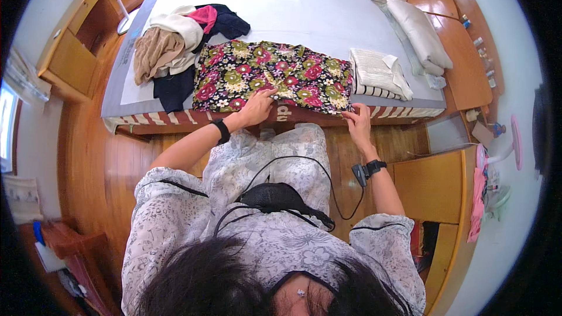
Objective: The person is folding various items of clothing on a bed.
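A black garment with red, olive and cream flowers (281, 76) lies spread along the near edge of the bed, wider than it is deep. My left hand (259, 107) is at the middle of its near edge, fingers drawn together on the cloth. At the near right corner, my right hand (358, 122) pinches the hem between thumb and fingers. To the left is a loose heap of clothes (170, 38) in tan, white, pink and dark blue. Folded white knitwear (379, 73) sits to the right, over a black-and-white striped piece.
The bed (293, 0) has a pale sheet, with pillows (418, 32) at the right by a wooden headboard (462, 52) holding small bottles. A wooden cabinet (433, 187) stands right of me, and a desk (73, 52) far left. A black cable (331, 178) hangs before my body.
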A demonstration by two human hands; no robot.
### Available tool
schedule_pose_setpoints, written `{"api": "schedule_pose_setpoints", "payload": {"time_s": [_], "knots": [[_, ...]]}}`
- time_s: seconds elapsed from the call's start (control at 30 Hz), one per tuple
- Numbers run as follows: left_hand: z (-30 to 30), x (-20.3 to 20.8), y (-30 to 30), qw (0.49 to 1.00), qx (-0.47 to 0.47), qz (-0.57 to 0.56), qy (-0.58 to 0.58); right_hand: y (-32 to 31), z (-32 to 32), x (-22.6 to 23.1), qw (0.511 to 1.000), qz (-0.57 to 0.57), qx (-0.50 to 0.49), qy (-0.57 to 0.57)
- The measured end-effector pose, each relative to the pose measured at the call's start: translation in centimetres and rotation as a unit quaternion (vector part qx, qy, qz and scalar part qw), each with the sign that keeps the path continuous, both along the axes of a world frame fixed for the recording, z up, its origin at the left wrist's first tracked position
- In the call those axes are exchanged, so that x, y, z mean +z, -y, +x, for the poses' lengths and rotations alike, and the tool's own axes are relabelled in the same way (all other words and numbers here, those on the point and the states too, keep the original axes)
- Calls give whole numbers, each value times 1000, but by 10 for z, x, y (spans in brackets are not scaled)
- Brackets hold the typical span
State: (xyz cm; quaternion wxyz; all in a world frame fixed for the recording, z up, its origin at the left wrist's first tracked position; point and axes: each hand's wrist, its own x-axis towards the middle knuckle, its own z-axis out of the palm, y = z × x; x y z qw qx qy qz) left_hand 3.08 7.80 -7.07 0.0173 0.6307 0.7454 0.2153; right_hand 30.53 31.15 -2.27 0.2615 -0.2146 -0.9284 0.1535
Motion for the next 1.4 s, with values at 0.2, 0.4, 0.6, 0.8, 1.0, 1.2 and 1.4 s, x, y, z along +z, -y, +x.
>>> {"api": "schedule_pose_setpoints", "payload": {"time_s": [0.2,0.4,0.6,0.8,1.0,1.2,1.4], "knots": [[-21,24,-14,975,19,-9,220,7,-5,14,993,73,95,-5],[-45,69,-27,905,82,0,418,19,-29,8,983,15,182,-17],[-71,86,-23,991,-19,-9,131,57,-61,3,969,-85,230,-11],[-49,122,-42,636,-9,61,769,92,-96,9,965,-131,213,-83],[-37,148,-48,612,5,123,781,103,-115,-7,955,-21,296,23],[-23,165,-58,545,33,157,823,106,-122,-19,973,-71,220,-3],[-9,175,-65,574,35,179,798,108,-115,-7,988,-67,139,-12]]}}
